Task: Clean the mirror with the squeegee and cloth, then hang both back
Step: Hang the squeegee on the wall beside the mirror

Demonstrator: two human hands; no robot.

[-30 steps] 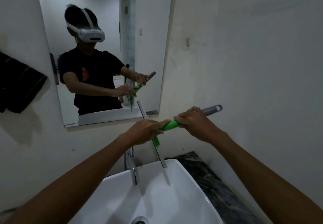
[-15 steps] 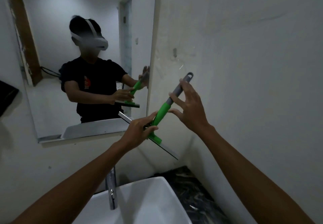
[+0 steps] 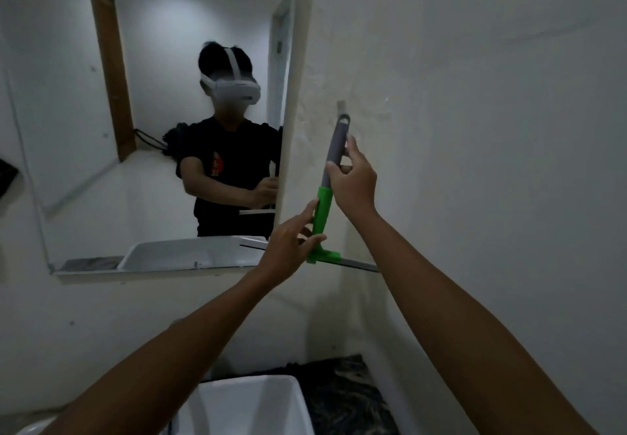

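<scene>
The squeegee (image 3: 322,210) stands upright against the right-hand wall, green lower shaft, grey upper handle, blade across the bottom. Its hanging loop at the top sits just below a small wall hook (image 3: 340,106). My right hand (image 3: 353,180) grips the grey handle. My left hand (image 3: 291,248) holds the green shaft near the blade head. The mirror (image 3: 101,197) fills the wall at left and reflects a person in a black shirt. A dark cloth (image 3: 7,176) hangs at the far left edge, mostly cut off.
A white basin (image 3: 251,404) sits below at the bottom edge. A dark marbled counter (image 3: 346,397) lies to its right, against the right-hand wall. A narrow ledge (image 3: 152,270) runs under the mirror.
The squeegee has swung from lying across over the basin to upright and has risen toward the wall hook. Both hands went up with it, and my view tilted upward.
</scene>
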